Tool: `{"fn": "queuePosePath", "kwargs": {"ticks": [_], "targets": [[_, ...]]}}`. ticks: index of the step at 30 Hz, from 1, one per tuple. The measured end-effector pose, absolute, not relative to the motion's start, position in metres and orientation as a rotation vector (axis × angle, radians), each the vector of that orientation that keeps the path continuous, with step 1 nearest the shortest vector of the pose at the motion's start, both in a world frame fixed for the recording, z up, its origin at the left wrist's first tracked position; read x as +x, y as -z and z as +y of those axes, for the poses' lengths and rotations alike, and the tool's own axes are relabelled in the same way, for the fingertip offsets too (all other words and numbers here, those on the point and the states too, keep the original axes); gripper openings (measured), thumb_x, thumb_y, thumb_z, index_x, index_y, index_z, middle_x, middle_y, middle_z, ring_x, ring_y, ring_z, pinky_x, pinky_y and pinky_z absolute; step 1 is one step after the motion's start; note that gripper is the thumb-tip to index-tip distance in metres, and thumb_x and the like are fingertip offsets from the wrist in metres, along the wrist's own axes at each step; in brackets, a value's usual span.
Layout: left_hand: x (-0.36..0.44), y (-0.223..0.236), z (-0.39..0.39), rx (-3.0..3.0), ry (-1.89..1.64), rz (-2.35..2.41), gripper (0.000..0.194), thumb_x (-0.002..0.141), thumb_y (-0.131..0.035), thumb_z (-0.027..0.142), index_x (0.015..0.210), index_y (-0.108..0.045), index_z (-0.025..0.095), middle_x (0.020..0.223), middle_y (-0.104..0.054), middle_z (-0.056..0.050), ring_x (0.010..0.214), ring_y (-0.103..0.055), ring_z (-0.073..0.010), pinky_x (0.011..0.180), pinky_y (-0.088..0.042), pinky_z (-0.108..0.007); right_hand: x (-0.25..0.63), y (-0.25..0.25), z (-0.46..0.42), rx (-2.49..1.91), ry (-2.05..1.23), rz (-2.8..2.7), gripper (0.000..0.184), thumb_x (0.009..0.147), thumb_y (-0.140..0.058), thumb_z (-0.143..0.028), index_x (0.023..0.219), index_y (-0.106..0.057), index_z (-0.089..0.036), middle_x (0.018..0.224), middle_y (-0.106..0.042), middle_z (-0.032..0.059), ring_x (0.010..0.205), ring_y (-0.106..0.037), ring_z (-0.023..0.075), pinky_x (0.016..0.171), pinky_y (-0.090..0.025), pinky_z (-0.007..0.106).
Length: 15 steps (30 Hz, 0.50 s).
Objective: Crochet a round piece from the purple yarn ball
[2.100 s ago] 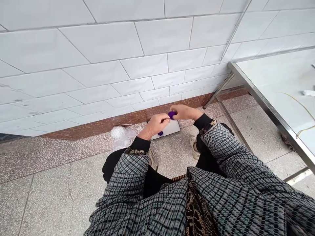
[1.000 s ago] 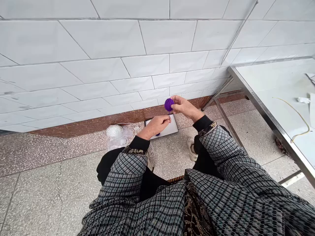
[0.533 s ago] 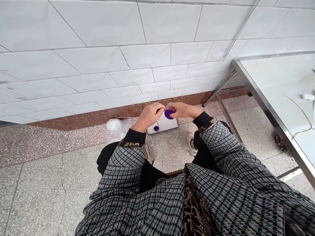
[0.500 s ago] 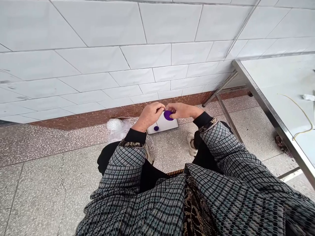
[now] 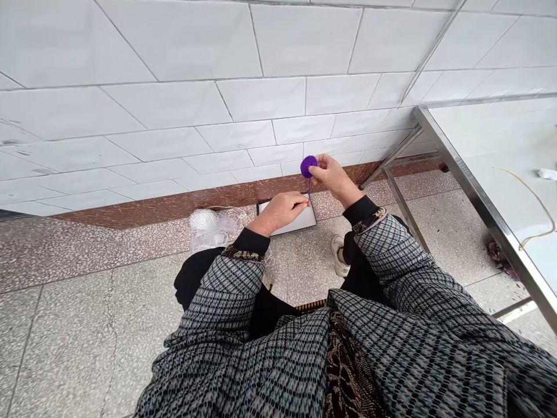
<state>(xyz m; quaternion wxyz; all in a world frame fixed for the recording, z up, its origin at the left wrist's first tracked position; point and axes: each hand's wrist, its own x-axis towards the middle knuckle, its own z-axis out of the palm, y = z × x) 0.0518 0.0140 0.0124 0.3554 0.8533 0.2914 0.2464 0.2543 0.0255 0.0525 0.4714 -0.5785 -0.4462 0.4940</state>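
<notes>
My right hand (image 5: 328,174) grips a purple ball of yarn (image 5: 308,166) between thumb and fingers, raised in front of the wall's brown base. A purple strand (image 5: 309,186) runs down from the ball to my left hand (image 5: 284,212), whose fingertips are pinched on it. Below both hands, a shallow white box (image 5: 298,225) with a dark edge rests on the floor, partly covered by my left hand. The smaller purple ball seen earlier is hidden now.
White yarn (image 5: 203,220) in balls and loose strands lies with clear plastic on the floor at left. A metal-framed table (image 5: 478,200) stands at right with a yellow cord (image 5: 537,203) on it. The tiled wall (image 5: 261,98) rises just ahead.
My right hand has moved up and right with the purple ball, away from my left hand. My left hand has shifted slightly right and down, and the strand between them now shows.
</notes>
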Motion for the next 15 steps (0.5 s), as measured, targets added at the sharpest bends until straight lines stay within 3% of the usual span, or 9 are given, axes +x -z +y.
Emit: {"fn": "queuePosePath", "kwargs": {"ticks": [4,9,15], "targets": [[0.043,-0.021,0.017,2.218,-0.796,0.84,0.025,0.105,-0.058,0.029,0.095,-0.08,0.02,0.098,-0.081,-0.009,0.093,-0.075,-0.0237,0.09,-0.059,-0.036,0.253,-0.057,0.019,-1.664,-1.041,-1.58,0.031,0.08,-0.074,-0.003,0.09,-0.053,-0.023,0.08,-0.059,-0.005,0.077,-0.053,0.0153,0.076,-0.043,0.031],[0.037,-0.026,0.024,2.158,-0.885,0.981,0.021,0.101,-0.057,0.025,0.091,-0.076,0.02,0.098,-0.08,-0.008,0.093,-0.073,-0.0234,0.092,-0.058,-0.036,0.25,-0.067,0.006,-1.565,-1.299,-2.013,0.027,0.078,-0.076,-0.004,0.093,-0.06,-0.02,0.087,-0.064,-0.0011,0.084,-0.059,0.0178,0.08,-0.044,0.033],[0.043,-0.024,0.028,1.966,-0.947,1.14,0.017,0.097,-0.06,0.019,0.087,-0.074,0.02,0.095,-0.081,-0.006,0.091,-0.073,-0.022,0.09,-0.057,-0.034,0.254,-0.069,0.006,-1.308,-1.67,-1.746,0.014,0.096,-0.072,-0.013,0.105,-0.063,-0.019,0.081,-0.061,-0.0022,0.066,-0.051,0.0133,0.062,-0.043,0.027]]}}
